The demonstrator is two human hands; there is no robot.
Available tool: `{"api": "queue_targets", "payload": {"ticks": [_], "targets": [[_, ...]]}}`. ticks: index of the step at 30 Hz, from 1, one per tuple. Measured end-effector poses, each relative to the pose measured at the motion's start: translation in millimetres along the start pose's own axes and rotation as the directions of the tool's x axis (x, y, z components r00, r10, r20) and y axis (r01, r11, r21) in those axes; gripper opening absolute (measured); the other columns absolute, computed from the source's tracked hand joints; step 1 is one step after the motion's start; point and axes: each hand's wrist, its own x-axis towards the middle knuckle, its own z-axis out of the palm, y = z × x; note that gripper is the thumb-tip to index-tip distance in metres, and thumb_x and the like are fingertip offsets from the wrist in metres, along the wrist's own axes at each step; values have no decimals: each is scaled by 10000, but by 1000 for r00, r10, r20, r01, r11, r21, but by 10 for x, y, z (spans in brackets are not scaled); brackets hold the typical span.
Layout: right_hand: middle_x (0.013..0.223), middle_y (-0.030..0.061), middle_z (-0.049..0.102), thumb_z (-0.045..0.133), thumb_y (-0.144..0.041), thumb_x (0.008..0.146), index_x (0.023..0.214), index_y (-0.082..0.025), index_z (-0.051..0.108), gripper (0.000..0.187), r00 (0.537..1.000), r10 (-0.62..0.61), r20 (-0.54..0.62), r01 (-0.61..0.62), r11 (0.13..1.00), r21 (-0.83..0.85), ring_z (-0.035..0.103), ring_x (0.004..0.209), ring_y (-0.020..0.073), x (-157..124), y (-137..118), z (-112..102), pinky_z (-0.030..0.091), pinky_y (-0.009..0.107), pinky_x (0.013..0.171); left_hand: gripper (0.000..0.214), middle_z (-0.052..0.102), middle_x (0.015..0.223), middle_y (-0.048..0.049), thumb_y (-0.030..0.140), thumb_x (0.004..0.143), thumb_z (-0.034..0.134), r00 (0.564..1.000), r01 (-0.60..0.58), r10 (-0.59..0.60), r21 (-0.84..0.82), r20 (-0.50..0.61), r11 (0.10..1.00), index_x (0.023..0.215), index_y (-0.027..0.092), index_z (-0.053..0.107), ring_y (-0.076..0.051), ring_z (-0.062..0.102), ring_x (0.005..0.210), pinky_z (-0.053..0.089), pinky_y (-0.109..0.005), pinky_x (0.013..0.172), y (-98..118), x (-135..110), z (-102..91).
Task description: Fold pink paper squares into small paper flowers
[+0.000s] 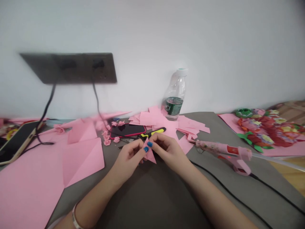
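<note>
Between my two hands is a small folded piece of pink paper [150,155], pointed at its lower end. My left hand [130,159] pinches its left side between thumb and fingers. My right hand [168,149] grips the upper right of the same piece, thumb tip close to the other thumb. Just beyond the fingers lie yellow-and-black scissors [153,132], partly hidden by my hands. Behind them rests a phone in a red-pink case [128,129]. Small pink paper flowers [106,136] sit left of that phone.
Cut pink paper strips [154,117] lie before a water bottle [175,101]. To the right are a pink glue gun [224,152] with a black cord and colourful paper flowers [267,127]. Large pink sheets [30,178] and another phone [19,140] occupy the left; cables hang from a wall socket [78,68].
</note>
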Motion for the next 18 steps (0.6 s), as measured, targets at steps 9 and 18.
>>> {"api": "queue_targets", "payload": {"ticks": [9,18], "targets": [[825,23,605,609,-157,865,865,-216,603,59,949,-307,-76,271,913,-304,532,730,152,-18,-38,8,438,282,654,268,662,705,-27,434,774,725,983,46,-91,-266,-159,963,795,167,729,-121,595,601,458,-198,501,-97,28,-33],[853,42,602,543,-88,873,805,-221,587,156,930,-366,-41,333,883,-331,576,824,180,-6,-44,-19,475,304,695,224,748,738,-36,372,711,798,973,86,-159,-373,-169,924,811,173,776,-137,692,679,563,-207,628,-78,28,-27]]}}
